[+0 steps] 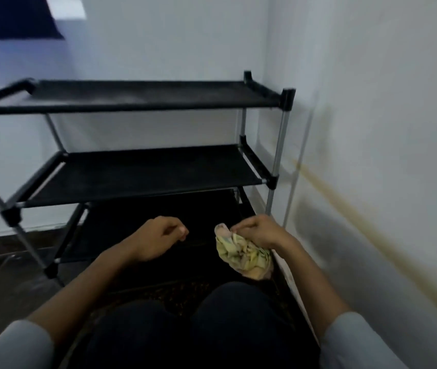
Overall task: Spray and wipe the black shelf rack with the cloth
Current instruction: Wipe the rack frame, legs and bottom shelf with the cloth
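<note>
White walls point(372, 102) meet at a corner, and I see the black shelf rack point(137, 97) standing in it on a dark floor. My right hand point(261, 231) grips the crumpled yellow-green cloth point(241, 255) low in front of the rack, clear of its shelves. My left hand point(158, 237) hangs beside it, fingers loosely curled, holding nothing. Shelf surfaces look matte black on grey metal posts.
</note>
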The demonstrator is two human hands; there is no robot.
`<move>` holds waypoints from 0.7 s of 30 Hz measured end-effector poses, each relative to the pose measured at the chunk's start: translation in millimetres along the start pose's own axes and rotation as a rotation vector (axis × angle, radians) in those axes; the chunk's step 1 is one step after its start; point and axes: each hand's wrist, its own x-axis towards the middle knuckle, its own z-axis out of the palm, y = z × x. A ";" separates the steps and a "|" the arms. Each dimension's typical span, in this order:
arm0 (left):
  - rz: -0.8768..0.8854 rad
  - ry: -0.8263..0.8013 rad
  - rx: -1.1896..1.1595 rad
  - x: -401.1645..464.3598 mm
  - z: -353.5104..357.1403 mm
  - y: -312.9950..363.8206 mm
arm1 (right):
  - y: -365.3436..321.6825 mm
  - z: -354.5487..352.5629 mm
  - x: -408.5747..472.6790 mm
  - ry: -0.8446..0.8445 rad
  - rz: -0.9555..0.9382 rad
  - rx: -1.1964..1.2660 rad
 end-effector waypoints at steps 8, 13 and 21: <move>-0.045 0.152 -0.611 -57.5 -56.0 72.9 | -143.4 -10.2 -50.4 0.189 -0.375 0.016; -0.011 0.265 -1.051 -84.7 -77.7 102.1 | -197.0 -8.5 -90.6 0.012 -0.469 0.369; -0.013 0.377 -1.194 -97.0 -103.8 116.6 | -191.8 -9.4 -88.8 0.301 -0.301 0.895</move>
